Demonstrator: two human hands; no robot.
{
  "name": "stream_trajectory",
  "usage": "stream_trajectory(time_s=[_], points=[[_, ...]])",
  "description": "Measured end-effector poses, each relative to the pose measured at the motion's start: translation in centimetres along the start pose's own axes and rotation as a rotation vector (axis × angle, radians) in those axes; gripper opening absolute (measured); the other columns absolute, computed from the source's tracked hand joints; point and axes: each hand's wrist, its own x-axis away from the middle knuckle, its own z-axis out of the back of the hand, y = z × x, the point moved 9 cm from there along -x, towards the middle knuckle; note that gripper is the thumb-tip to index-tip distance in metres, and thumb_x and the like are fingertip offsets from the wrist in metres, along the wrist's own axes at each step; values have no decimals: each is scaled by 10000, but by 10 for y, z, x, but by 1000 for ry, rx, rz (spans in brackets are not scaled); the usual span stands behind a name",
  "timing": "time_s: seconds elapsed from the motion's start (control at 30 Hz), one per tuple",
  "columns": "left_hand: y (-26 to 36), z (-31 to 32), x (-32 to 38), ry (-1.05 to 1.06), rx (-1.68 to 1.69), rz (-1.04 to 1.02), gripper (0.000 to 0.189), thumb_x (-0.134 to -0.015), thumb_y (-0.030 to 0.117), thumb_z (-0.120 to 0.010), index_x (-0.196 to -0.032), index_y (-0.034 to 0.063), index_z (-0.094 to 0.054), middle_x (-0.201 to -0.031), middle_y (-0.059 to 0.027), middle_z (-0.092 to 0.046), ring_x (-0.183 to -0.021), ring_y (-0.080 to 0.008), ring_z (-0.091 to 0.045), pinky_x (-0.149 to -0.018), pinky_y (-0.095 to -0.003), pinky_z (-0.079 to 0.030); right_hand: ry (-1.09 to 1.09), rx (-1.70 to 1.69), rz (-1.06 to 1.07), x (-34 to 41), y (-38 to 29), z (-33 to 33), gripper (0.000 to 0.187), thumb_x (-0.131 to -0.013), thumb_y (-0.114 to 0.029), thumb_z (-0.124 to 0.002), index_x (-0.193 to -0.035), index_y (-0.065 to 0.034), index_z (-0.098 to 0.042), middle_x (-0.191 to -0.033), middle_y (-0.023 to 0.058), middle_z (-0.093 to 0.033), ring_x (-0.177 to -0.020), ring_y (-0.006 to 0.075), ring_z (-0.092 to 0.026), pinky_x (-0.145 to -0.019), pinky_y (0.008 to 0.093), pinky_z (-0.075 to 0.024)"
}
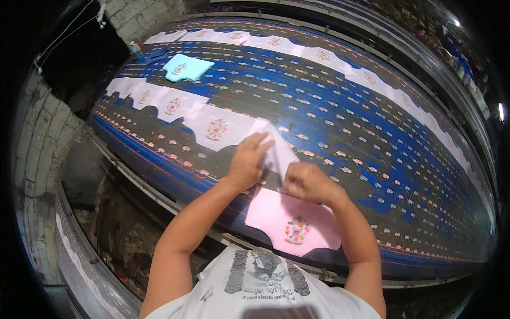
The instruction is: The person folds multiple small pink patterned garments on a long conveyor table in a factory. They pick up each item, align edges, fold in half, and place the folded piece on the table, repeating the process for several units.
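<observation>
My left hand (248,161) is at a thin pale fabric panel (279,149), its fingers by the panel's upper left part. My right hand (305,181), slightly blurred, is closed on the right edge of the same panel, which is partly raised from the long printing table (259,91). Just below my hands, at the table's near edge, lies a stack of pink cut fabric panels (297,227) with a colourful printed motif. To the left, a row of pale printed panels (217,129) lies flat along the table, reaching the panel at my hands.
A light blue stack of printed panels (189,67) lies further back, beside dark blue cloth (156,56) and a small bottle (136,47). Another row of pale panels (303,52) follows the far side. A metal rail (155,195) borders the near edge; a block wall (36,151) stands left.
</observation>
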Motion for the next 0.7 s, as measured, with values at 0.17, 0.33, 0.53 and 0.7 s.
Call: stream_trajectory(time_s=[0.17,0.33,0.53,0.7], points=[[-38,18,3,-400,-48,-68,406,-736,-30,-764,-1118,101,-795,-1197,-131,-761,-1257,-369,-683,-1198,-539,-458,3,-510,106,-7,-90,7,75,-890,-3,-751,-902,-10,-677,-899,114,-718,-825,226,-719,-770,370,-590],[-178,92,58,-253,566,543,169,-900,41,-829,-1067,17,-820,-997,-62,-812,-932,-151,-742,-858,-318,-588,256,-426,-127,-18,-59,17,87,-900,60,-742,-959,3,-715,-952,87,-748,-828,141,-713,-763,302,-588],[-277,140,45,-132,633,740,142,-983,153,-833,-1045,26,-816,-920,2,-778,-822,-63,-662,-739,-263,-531,419,44,-359,-96,-21,-14,178,-938,-47,-729,-1097,-64,-807,-1012,163,-749,-982,382,-717,-893,461,-588],[-354,98,18,-123,361,465,235,-959,118,-811,-1148,-21,-799,-980,-105,-795,-872,-172,-713,-786,-310,-558,555,514,-470,-159,43,-31,105,-914,-90,-750,-1007,-75,-797,-1008,153,-748,-993,383,-733,-874,503,-599]])
